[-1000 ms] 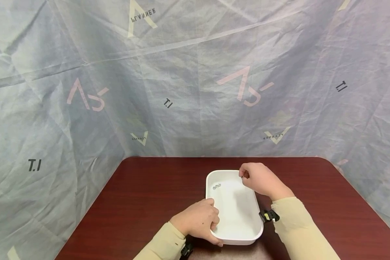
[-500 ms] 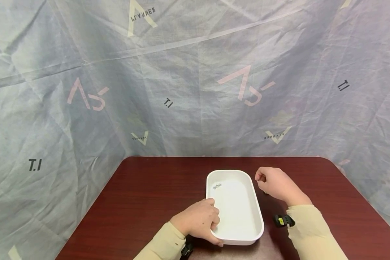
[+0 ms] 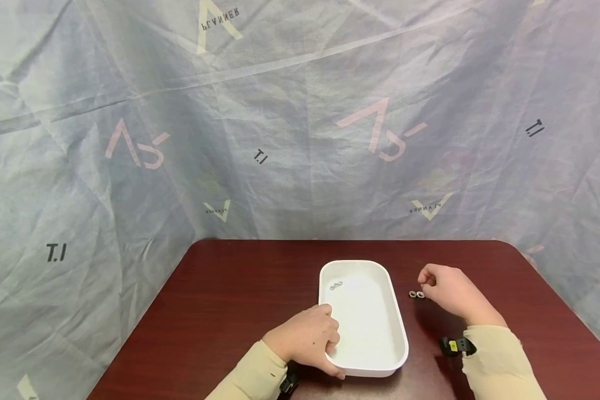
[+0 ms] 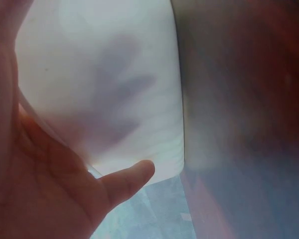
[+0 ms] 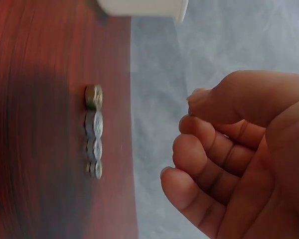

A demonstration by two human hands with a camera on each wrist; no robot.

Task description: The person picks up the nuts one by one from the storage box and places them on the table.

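Observation:
A white tray (image 3: 365,333) stands on the table, a small cluster of shiny metal pieces (image 3: 336,285) at its far left. My left hand (image 3: 305,339) grips its near left rim, fingers over the inside. The left wrist view shows those fingers as shadows through the tray wall (image 4: 154,64). To the right of the tray, my right hand (image 3: 452,291) is raised, thumb and index finger pinching a tiny dark metal piece (image 5: 190,112), mostly hidden. Just below lie ring-shaped metal nuts (image 3: 413,294); the right wrist view shows several in a row (image 5: 94,124), one brassy, the others silvery.
The dark red wooden table (image 3: 240,300) reaches back to a grey printed cloth (image 3: 290,111) hanging behind and along both sides. Each wrist wears a small black camera, such as the right one (image 3: 455,346).
My right hand has moved from over the tray's far right rim to the right and closer, above the nuts, which now show beside it. My left hand and the tray have stayed put.

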